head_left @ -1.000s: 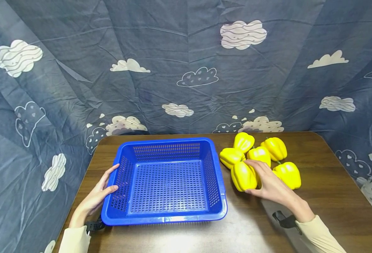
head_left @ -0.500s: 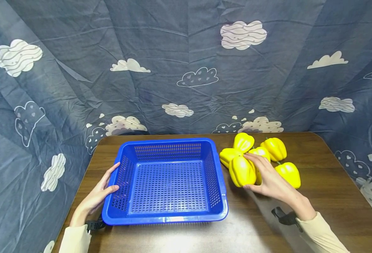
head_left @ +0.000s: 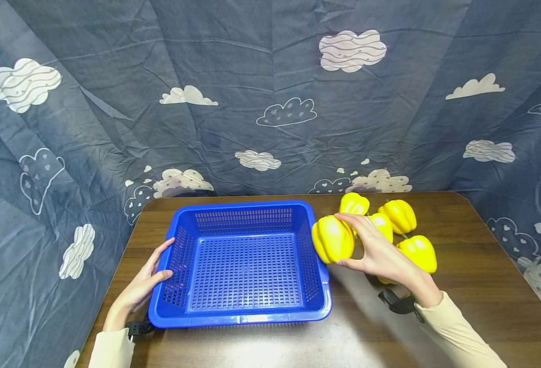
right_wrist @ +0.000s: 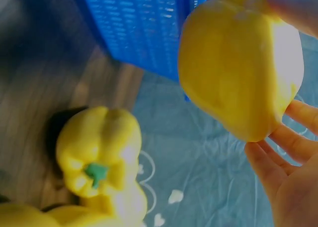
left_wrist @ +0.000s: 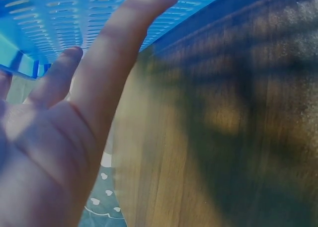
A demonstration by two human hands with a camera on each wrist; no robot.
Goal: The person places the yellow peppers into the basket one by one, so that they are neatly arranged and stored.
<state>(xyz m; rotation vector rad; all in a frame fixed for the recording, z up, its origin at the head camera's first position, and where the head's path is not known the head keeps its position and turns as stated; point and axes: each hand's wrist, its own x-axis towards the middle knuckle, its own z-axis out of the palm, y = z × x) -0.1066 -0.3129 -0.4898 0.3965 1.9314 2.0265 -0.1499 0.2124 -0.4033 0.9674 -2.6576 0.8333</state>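
A blue plastic basket (head_left: 240,320) with perforated walls and bottom sits on the table, its inside bare. At its left rim, my left hand (head_left: 137,289) holds on, thumb over the edge; the left wrist view shows fingers against the perforated wall. A yellow bell pepper (head_left: 333,239) is raised beside the basket's right rim, gripped between the thumb and fingers of my right hand (head_left: 383,255). Behind that hand several more yellow bell peppers (head_left: 419,254) lie in a cluster, partly hidden. One pepper (right_wrist: 99,152) in the right wrist view shows a green stem.
The brown wooden table (head_left: 473,286) extends to the right of the peppers and in front of the basket. A grey-blue cloth (head_left: 233,66) printed with white clouds hangs behind it and at both sides.
My right hand has lifted the yellow bell pepper from the cluster and carried it left to the basket's right rim. The left hand and basket stay nearly still.
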